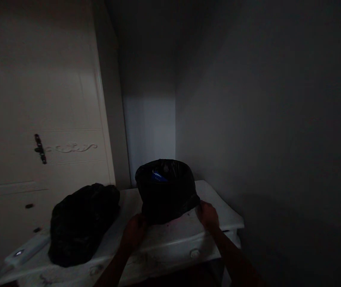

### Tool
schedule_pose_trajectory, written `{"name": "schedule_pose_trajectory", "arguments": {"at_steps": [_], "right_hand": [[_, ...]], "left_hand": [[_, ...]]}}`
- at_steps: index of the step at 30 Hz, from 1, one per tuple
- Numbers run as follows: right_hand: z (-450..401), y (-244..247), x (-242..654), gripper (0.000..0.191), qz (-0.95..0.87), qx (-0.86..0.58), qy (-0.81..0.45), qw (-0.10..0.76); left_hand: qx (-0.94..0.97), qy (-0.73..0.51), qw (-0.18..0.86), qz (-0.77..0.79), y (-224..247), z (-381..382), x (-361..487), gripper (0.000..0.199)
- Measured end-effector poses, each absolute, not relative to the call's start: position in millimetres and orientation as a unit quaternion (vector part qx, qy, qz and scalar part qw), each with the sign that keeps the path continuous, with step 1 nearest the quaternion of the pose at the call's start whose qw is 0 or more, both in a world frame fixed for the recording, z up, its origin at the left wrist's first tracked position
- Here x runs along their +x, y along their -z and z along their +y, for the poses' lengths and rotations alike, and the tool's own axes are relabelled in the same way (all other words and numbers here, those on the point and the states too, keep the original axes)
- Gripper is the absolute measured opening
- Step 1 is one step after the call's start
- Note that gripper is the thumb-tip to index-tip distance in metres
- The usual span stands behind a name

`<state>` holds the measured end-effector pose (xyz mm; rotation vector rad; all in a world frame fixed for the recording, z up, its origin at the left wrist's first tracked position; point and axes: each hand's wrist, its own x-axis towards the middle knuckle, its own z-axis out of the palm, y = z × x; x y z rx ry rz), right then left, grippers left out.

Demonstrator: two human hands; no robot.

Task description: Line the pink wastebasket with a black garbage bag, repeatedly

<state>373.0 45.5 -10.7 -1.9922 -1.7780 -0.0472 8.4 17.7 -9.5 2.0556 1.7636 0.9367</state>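
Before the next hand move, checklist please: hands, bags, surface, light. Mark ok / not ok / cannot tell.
1. Left hand and right hand at opposite lower sides of the round, open-topped black plastic bag: ok.
2. Fingers fully closed on it: cannot tell, too dark.
3. Opening facing up, blue item with white lettering inside: ok.
4. Lumpy black plastic bag apart from the open one: ok, off to the left.
5. Both bags on the white dresser top: ok.
6. Lighting: not ok, dim.
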Motion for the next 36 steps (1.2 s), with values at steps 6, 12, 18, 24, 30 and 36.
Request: {"name": "schedule_pose_trajectory", "arguments": {"at_steps": [6, 12, 18, 24, 30, 36], "right_hand": [[44.1, 8.2, 372.4, 0.032, -0.647, -0.726, 0.018, 0.233], [45.3, 9.6, 372.6, 0.033, -0.646, -0.725, 0.018, 0.238], [46.6, 11.5, 373.0, 0.034, -0.646, -0.723, 0.017, 0.244], [44.7, 10.7, 373.1, 0.031, -0.649, -0.717, 0.017, 0.252], [47.6, 13.1, 373.9, 0.033, -0.643, -0.73, 0.012, 0.231], [48.0, 13.7, 373.1, 0.032, -0.639, -0.73, 0.016, 0.242]], "left_hand": [[0.716, -0.326, 0.144, 0.6, 0.7, 13.8, 10.2, 0.029], [0.708, -0.321, 0.145, 0.611, 8.2, 18.6, 7.0, 0.031], [0.721, -0.33, 0.136, 0.594, 19.0, 24.3, 2.4, 0.032], [0.716, -0.318, 0.127, 0.609, 13.4, 21.8, 4.9, 0.03], [0.701, -0.304, 0.149, 0.628, 5.5, 18.1, 8.9, 0.026], [0.706, -0.294, 0.149, 0.627, 1.0, 15.3, 9.7, 0.027]]}}
